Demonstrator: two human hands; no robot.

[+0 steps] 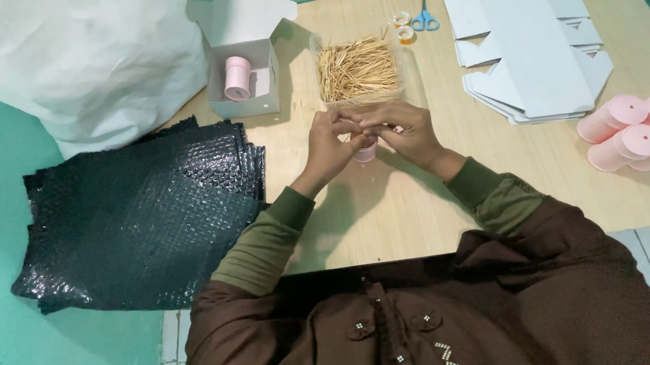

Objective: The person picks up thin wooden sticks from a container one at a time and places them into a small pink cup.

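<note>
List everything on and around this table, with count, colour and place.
Small pink container: one, held between both hands.
Wooden sticks: many, tan, in a clear tray.
Open box: one, white, holding a pink spool.
Flat box blanks: a stack, white, far right.
Pink spools: several, right edge.
Scissors: one, blue, far edge.
Tape rolls: two, beside the scissors.
Bubble wrap sheets: a stack, black, left.
Left hand, right hand: table centre.

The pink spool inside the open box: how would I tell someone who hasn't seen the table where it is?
Start at the wooden table and go to its far left corner, where an open white cardboard box sits beside the clear tray of wooden sticks. The pink spool stands inside it, alone, unlike the pink spools heaped at the right edge.
</note>
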